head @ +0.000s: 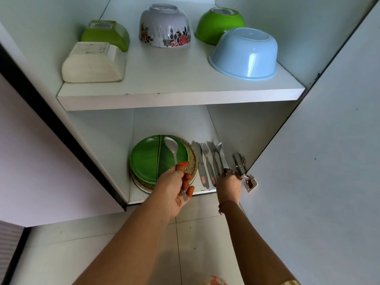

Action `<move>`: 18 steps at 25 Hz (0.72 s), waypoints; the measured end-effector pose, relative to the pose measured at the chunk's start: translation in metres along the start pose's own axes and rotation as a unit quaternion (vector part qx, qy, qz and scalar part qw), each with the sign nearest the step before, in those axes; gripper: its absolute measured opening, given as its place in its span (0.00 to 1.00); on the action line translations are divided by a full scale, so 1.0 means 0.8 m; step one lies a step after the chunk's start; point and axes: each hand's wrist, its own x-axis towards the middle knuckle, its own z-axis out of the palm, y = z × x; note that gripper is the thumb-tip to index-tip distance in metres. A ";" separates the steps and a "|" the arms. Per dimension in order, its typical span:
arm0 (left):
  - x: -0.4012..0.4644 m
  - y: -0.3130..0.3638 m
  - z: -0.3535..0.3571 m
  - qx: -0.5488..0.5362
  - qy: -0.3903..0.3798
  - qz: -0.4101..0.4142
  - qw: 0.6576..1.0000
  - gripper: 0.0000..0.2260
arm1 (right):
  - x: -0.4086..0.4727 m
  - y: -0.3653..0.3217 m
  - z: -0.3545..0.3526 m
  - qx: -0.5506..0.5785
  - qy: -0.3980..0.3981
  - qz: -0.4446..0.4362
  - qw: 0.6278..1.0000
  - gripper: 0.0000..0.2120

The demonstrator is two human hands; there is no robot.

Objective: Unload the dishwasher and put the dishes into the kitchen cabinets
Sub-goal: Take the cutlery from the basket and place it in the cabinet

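I look into an open white cabinet. My left hand (176, 188) grips the handle of a steel spoon (172, 149), whose bowl hovers over a stack of plates topped by a green leaf-pattern plate (150, 159) on the lower shelf (115, 153). My right hand (229, 183) reaches to the right end of a row of cutlery: a knife (199, 159), two forks (206, 159) and a spoon (219, 153). Its fingers curl around that spoon's handle end.
The upper shelf (181, 95) carries upturned bowls: cream (92, 62), green square (106, 33), floral (164, 25), green round (218, 23) and blue (244, 54). The open cabinet door (329, 161) with its metal hinge (243, 171) stands on the right. Tiled floor (195, 243) lies below.
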 end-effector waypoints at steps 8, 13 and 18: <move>0.001 -0.001 0.003 -0.001 -0.002 -0.001 1.000 0.12 | 0.006 0.004 0.013 0.075 0.049 0.042 0.995 0.12; 0.001 -0.003 0.003 -0.004 -0.005 -0.006 1.000 0.12 | 0.012 0.004 0.018 0.122 0.069 0.067 0.988 0.12; 0.001 -0.005 0.000 -0.002 0.000 -0.008 1.000 0.12 | 0.006 0.007 0.030 0.077 0.066 0.018 0.995 0.11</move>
